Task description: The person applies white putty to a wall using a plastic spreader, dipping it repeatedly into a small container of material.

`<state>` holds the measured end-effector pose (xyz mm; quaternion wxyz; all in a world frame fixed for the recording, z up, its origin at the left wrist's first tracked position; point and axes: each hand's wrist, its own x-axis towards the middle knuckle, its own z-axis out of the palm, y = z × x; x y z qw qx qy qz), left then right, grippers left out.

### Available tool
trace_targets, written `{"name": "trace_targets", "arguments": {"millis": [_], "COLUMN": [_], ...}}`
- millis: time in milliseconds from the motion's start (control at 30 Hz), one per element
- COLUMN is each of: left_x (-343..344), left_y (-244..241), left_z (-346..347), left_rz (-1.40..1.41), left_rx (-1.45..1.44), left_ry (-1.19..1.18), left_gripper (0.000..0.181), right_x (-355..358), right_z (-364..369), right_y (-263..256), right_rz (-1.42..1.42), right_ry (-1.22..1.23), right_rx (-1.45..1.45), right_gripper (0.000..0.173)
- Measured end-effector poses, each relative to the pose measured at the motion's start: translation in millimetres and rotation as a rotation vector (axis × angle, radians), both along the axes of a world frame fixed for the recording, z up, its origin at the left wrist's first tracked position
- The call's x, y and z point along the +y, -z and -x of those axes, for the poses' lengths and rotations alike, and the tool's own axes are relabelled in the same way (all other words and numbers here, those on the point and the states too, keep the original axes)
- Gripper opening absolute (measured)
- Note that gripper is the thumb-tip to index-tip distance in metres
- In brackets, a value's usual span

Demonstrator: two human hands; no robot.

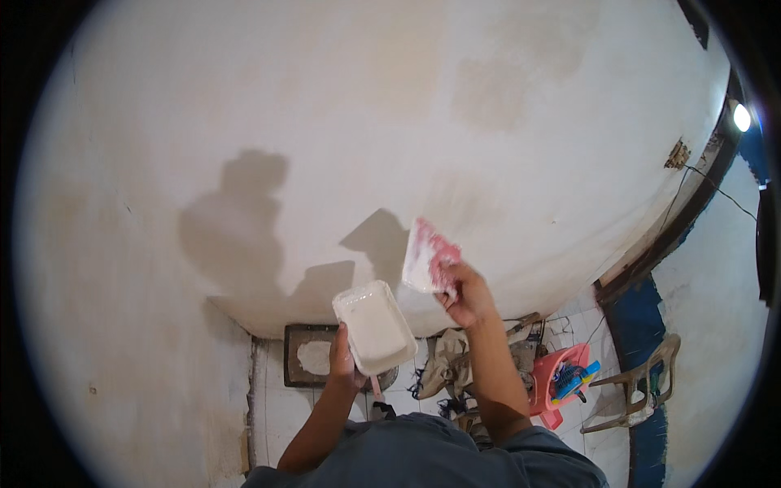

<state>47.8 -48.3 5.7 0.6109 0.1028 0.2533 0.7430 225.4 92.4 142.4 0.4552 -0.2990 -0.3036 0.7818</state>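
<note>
My left hand grips a shallow rectangular tray by its left edge. Smooth white paste or paint covers the inside of this tray. Up and to the right, my right hand holds a flat pink spreader, smeared with white, by its lower right side. The spreader is tilted in front of the off-white wall; whether it touches the wall I cannot tell. Greyish and beige patches mark the wall, and shadows of me and of the held things fall on it.
A dark tray with a white patch lies on the tiled floor at the wall's foot. Crumpled cloth sacking lies below my right arm. Farther right stand a pink plastic chair bearing tools and a brownish plastic chair. A cable hangs near a lit bulb.
</note>
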Motion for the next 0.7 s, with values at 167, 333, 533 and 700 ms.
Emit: {"name": "trace_targets", "arguments": {"millis": [167, 333, 533, 700], "left_x": [-4, -10, -8, -12], "left_y": [-3, -12, 1, -1], "left_z": [0, -1, 3, 8], "left_rz": [-0.071, -0.021, -0.017, -0.011], "left_rx": [0.012, 0.109, 0.067, 0.060], "left_ry": [0.007, 0.007, -0.004, -0.038], "left_gripper": [0.057, 0.061, 0.061, 0.061], "right_x": [59, 86, 171, 120], "right_z": [-11, -19, -9, -11], "right_y": [-115, -232, -189, -166], "right_rz": [-0.620, -1.317, -2.039, -1.768], "right_ry": [0.366, 1.146, 1.346, 1.264], "right_rx": [-0.101, -1.004, -1.767, -1.401], "right_gripper": [0.028, 0.019, 0.029, 0.033]}}
